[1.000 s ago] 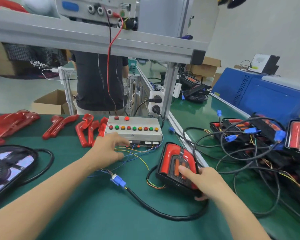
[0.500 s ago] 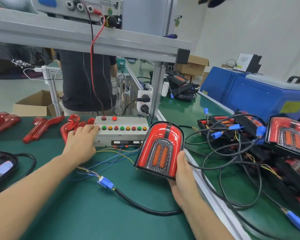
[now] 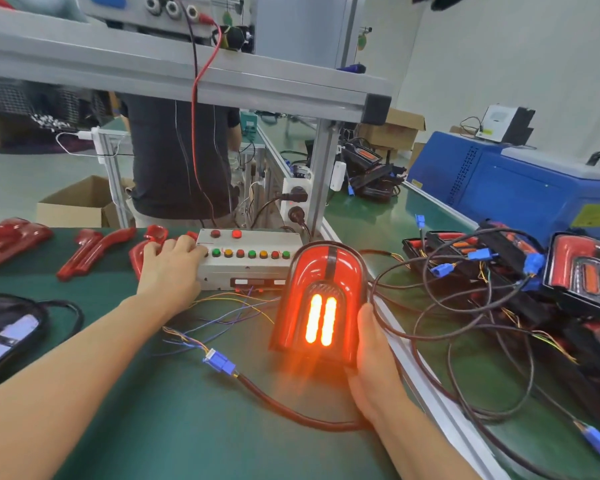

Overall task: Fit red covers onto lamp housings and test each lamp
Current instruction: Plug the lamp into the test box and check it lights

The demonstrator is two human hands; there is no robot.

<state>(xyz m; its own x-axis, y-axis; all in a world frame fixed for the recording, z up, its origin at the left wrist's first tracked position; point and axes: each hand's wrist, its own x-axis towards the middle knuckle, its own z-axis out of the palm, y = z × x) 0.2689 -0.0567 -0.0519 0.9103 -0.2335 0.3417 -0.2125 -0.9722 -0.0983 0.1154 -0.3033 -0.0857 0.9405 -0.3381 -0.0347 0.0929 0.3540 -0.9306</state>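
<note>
Lamp (image 3: 321,303) held upright, gripped in right hand (image 3: 373,355); two centre bars lit orange. Left hand (image 3: 172,268) resting on test box (image 3: 248,263), fingers loosely extended at button row.

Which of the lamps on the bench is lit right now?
The lamp held upright in the right hand: its two centre bars glow orange. The lamps in the pile on the right are dark.

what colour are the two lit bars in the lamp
Orange, glowing brightly, on the lamp held in the right hand; head view shows it.
</note>
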